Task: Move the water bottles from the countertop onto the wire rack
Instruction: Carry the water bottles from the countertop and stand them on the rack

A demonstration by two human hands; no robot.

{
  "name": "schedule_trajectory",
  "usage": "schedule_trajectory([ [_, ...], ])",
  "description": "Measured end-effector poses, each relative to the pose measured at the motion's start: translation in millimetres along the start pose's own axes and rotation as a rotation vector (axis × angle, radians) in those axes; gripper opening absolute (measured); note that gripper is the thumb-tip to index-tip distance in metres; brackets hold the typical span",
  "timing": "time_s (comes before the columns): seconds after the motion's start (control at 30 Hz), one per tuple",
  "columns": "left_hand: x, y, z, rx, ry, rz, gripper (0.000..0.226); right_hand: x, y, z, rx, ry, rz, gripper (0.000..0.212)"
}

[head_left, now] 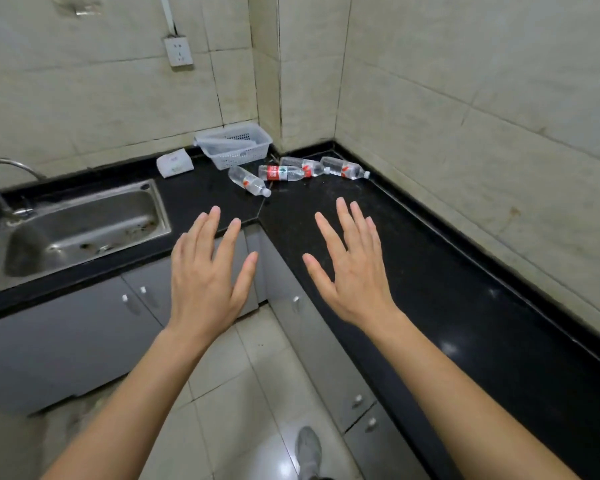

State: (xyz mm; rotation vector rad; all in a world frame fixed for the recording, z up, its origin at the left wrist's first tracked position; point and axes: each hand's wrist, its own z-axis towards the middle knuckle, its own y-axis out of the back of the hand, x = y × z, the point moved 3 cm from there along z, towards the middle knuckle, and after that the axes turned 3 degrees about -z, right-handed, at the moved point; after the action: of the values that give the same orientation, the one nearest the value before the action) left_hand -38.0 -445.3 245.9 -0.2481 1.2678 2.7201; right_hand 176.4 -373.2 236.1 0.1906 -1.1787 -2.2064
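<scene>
Several clear plastic water bottles lie on their sides in the far corner of the black countertop [430, 271]. One bottle [249, 181] lies nearest, left of the group. A second, red-labelled bottle [280, 173] lies beside it, and a third bottle [344, 168] rests farthest right by the wall. Just behind them stands a white plastic mesh basket [236, 147], tilted slightly. My left hand [208, 275] and my right hand [352, 268] hover palm-down in front of the counter edge, fingers spread, holding nothing, well short of the bottles.
A steel sink [80, 230] with a curved tap [0, 178] sits at the left. A white tissue pack [174, 163] lies beside the basket. Grey cabinet doors [66, 327] run below the counter. A wall socket [178, 51] hangs above. A shoe [309, 452] shows on the tiled floor.
</scene>
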Motion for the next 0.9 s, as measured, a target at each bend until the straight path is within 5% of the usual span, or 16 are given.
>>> schedule_trajectory([
  [0.6,173,-173,281,0.04,0.009,0.069,0.053,-87,-236,296,0.175,-0.092,0.077,0.064],
  [0.9,260,-316,377,0.262,-0.044,-0.019,0.054,-147,-365,368,0.385,-0.316,0.027,0.059],
])
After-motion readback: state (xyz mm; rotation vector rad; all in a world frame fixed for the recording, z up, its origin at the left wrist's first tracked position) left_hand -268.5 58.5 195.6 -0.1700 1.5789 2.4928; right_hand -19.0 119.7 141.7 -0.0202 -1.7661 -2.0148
